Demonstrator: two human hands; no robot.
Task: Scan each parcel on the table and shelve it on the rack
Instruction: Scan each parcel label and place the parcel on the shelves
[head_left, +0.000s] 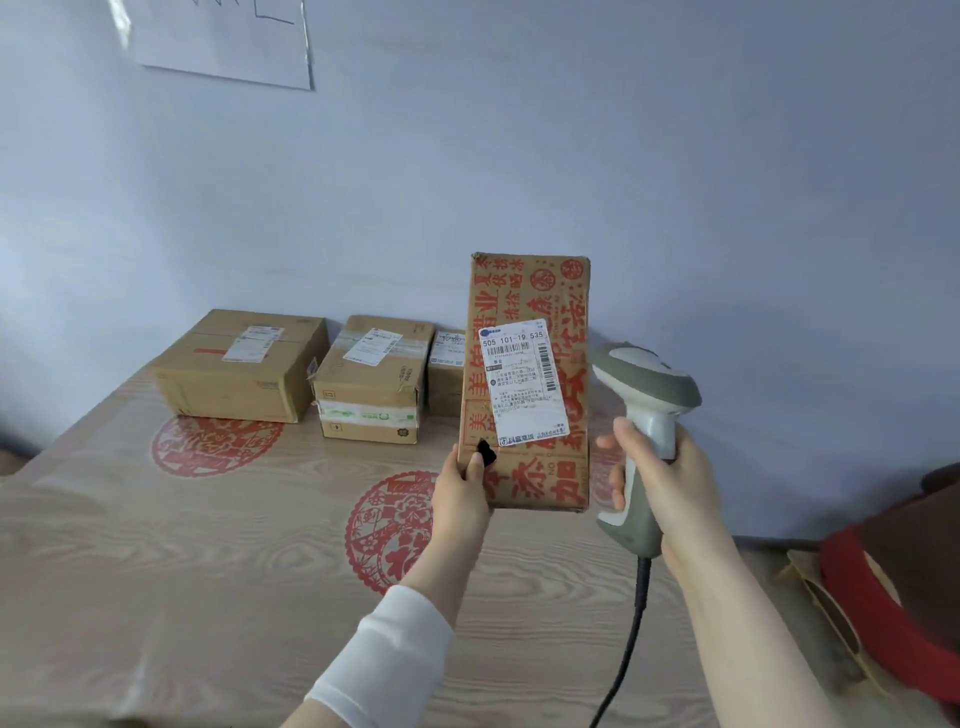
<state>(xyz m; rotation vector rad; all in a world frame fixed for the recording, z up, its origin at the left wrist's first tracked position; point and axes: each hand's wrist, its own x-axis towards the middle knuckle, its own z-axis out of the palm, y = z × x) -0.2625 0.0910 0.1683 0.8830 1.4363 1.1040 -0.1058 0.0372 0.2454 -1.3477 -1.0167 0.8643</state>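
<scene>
Pale blue-grey wall (519, 130) is filling the upper view, plain and softly lit. A white paper sheet (223, 41) is hanging on it top left, catching glare along its left edge. The table (156, 597) is standing against the wall, wearing a wood-grain cover (519, 649) with round red medallions (215, 444). A red-and-brown object (893, 582) is showing at the right edge, unidentifiable.

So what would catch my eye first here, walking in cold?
The tall cardboard parcel covered in bold red print, which the left hand holds upright by its lower corner in mid-frame. Just right of it, the right hand grips a grey corded scanner. Behind them, three more brown boxes sit in a row at the far side of the table.
</scene>
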